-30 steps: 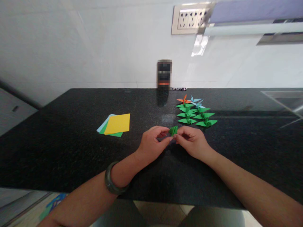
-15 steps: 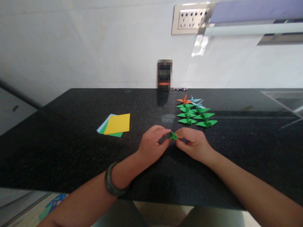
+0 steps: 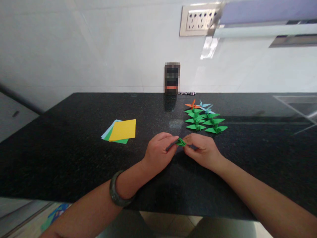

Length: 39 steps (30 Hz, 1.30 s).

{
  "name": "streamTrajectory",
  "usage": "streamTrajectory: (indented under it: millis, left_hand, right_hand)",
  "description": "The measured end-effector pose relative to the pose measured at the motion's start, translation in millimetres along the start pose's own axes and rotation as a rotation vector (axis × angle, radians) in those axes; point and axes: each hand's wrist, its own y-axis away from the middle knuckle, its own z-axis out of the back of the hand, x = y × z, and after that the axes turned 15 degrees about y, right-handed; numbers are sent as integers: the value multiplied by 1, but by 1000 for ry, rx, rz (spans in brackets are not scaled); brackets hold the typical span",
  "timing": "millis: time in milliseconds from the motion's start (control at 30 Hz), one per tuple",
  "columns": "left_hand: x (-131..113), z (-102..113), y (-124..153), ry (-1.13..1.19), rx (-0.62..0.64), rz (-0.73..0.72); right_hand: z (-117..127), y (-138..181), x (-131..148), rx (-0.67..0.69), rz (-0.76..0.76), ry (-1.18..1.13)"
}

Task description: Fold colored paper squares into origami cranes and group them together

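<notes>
Between my two hands is a small folded green paper [image 3: 181, 142], partly covered by the fingertips. My left hand [image 3: 159, 150], below a dark bangle [image 3: 114, 190] on the wrist, pinches its left side between thumb and fingers. The right side is pinched by my right hand [image 3: 204, 150]. Just beyond the right hand stand several finished paper cranes in rows: green ones [image 3: 216, 128] nearest, with an orange crane [image 3: 193, 105] and light blue cranes [image 3: 207, 109] at the back.
Square paper sheets [image 3: 123, 130], yellow on top of green and light blue, lie to the left on the black countertop [image 3: 61, 148]. A pixelated upright phone-like object [image 3: 172, 78] leans on the wall beside a beaded strap [image 3: 187, 93]. A socket panel [image 3: 199, 20] is above.
Almost nothing differs. Both hands keep their pinch on the green paper, with only a very slight shift of the fingers and the paper.
</notes>
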Motion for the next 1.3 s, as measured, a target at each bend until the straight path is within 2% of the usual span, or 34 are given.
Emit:
streamTrajectory:
  millis: [333,633,733,867,933,1067,1133,1300]
  left_hand:
    - [-3,2,-1,-43,-38,-17]
    - [-2,2,-3,115,70,11]
    - [-2,1,-3,169,78,138]
    - [-2,1,-3,347,92,400]
    - [-2,1,-3,492,98,498]
    - [-1,-1,-4,622,69,639]
    - [1,-2,-3,624,53,682]
    - [4,-5,0,604,21,710]
  right_hand:
    - [0,1,0,0,-12,-10]
    - [2,1,0,52,-62,-25]
    - [0,3,0,89,-147,-97]
    - [-6,6,-1,145,-341,-434]
    - [-7,6,-2,198,-329,-526]
    - [-6,3,-4,188,-290,-497]
    - [-6,1,-4,158,-338,-483]
    - [-8,1,0,185,-465,-466]
